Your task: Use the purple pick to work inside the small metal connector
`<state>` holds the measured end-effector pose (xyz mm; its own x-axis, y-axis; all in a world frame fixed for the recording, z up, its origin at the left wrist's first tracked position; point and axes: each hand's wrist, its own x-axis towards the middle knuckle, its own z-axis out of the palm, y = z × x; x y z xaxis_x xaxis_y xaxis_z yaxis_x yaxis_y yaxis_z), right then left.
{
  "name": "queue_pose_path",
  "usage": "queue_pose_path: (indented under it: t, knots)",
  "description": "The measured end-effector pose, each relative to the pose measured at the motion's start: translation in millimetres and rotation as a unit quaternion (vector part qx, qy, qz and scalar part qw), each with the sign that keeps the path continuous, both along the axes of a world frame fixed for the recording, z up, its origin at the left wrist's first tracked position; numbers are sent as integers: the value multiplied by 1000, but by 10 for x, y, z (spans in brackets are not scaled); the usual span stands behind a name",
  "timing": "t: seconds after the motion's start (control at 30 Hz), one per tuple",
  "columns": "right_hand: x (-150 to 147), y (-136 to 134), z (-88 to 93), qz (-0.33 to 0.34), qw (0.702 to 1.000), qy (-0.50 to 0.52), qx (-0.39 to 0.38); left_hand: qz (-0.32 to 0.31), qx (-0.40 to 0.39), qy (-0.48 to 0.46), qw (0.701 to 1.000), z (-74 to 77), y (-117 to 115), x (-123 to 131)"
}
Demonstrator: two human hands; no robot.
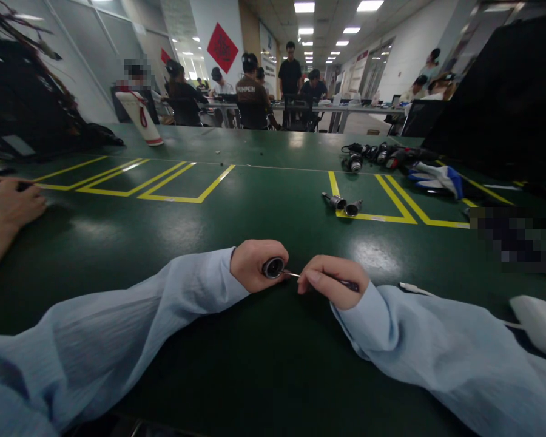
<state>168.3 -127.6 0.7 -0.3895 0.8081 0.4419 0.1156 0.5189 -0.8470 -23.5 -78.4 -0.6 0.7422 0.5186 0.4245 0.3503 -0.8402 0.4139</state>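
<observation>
My left hand (255, 262) is closed around a round, dark metal connector shell (273, 267), its open end turned toward me. In my right hand (334, 279) is a screwdriver (350, 285), its dark handle showing under the palm. The thin shaft runs left between the hands, and its tip meets the right side of the shell; exactly where it sits is hidden by my fingers. Farther forward on the table lie two similar metal connector parts (346, 206), beside a yellow tape line.
Yellow tape outlines (170, 198) mark the green table (186, 230). At right are several dark connectors (355, 161), blue-and-white gloves (437, 179) and a white box with a cable (539, 325). Another person's hand (11, 209) rests at left. A white cylinder (141, 118) stands behind.
</observation>
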Motion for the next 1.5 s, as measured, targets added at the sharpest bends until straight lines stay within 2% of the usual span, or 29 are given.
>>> queue_pose_path:
  t: [0.1,0.17,0.3,0.4,0.47,0.53,0.63,0.73,0.83,0.9,1.07,1.17,1.23,1.37,1.5]
  knots:
    - [15,25,-11,-2,997,46,-69,8,1,-5,1000,-9,-4,6]
    - [14,3,0,-22,998,39,-39,7,3,-8,1000,-14,-6,10]
    - [-12,-72,25,-70,994,-24,77,7,2,3,1000,-12,-6,12]
    - [-24,-75,20,-63,994,-29,88,5,4,14,1000,-3,-5,11]
    - [-16,-41,5,-37,998,-5,41,2,3,12,1000,0,-4,12]
    - [2,12,-14,-11,998,38,-54,3,2,1,1000,1,-3,14]
    - [29,98,-47,30,971,120,-207,9,3,-19,1000,0,-4,15]
    - [42,171,-82,84,940,184,-275,14,-5,-30,999,8,-13,16]
    - [42,209,-106,125,921,218,-297,31,-15,-38,999,24,-25,19]
    - [36,203,-108,127,920,227,-293,45,-14,-42,998,34,-31,22]
    - [7,115,-73,48,959,181,-214,58,14,-37,998,25,-20,11]
    - [-4,97,-61,36,967,156,-197,54,27,-20,998,8,-9,-3]
    - [4,121,-64,56,959,168,-223,48,23,-21,998,3,-8,-5]
    - [43,213,-74,125,913,209,-326,35,12,-35,999,8,-15,9]
    - [58,258,-81,147,896,225,-354,31,-7,-42,999,21,-18,27]
